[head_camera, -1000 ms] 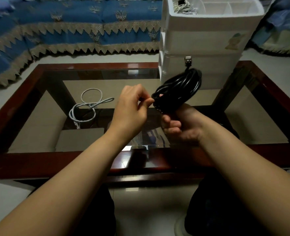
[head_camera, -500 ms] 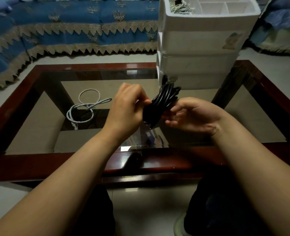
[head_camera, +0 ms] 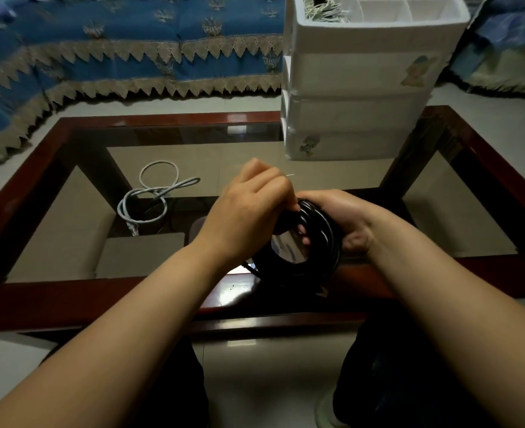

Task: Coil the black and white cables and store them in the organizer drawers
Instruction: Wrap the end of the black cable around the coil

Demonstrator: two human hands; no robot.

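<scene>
I hold the coiled glossy black cable [head_camera: 310, 257] over the near edge of the glass-topped table with the dark red wooden frame [head_camera: 70, 291]. My right hand [head_camera: 344, 217] grips the top right of the coil, its fingers curled through the ring so that their tips show inside the loop. My left hand [head_camera: 249, 214] closes over the top left of the coil, fingers bent down round the strands; I cannot see their tips. The coil hangs below both hands, roughly upright, its lower arc just above the table's front rail.

The thin white cable [head_camera: 151, 196] lies in loose loops on the glass, well to the left of my hands. The white plastic organizer with stacked drawers [head_camera: 357, 100] stands at the far right side of the table. Its open top tray holds a bundle of pale cable in its left compartment.
</scene>
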